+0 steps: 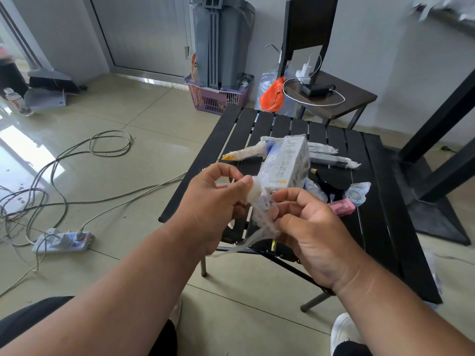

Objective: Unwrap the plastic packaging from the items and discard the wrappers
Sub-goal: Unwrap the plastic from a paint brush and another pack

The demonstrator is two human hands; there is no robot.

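At twelve o'clock from me, past the desk (380,227), a purple basket (218,98) sits on the floor with a tall grey bin (221,42) standing in it, along with some smaller things I cannot make out. An orange bag (272,95) hangs at the corner of the chair (331,93) at one o'clock, and a charger with white cable lies on the chair seat.

I hold a white box (288,164) up above the near left part of the desk, tilted, its far end pointing toward one o'clock. It is wound in clear plastic wrap (259,222) that clouds the print on its sides (grey lettering, a small orange mark near the lower end). At the box's near end the wrap is bunched into a white wad, and from there loose stringy strands hang down between my hands.

My left hand (216,201) pinches the white wad between thumb and curled fingers. My right hand (308,224) has its fingers curled round the stretched strands just under the box.

On the desk behind the box, from ten to two o'clock, lie long thin items in cloudy wrap, one with a yellow tip (228,157). At three o'clock of my right hand are a pink item (343,206) and a round blue-and-clear tape dispenser (357,194).

A power strip (64,241) with cables lies on the floor at nine o'clock.
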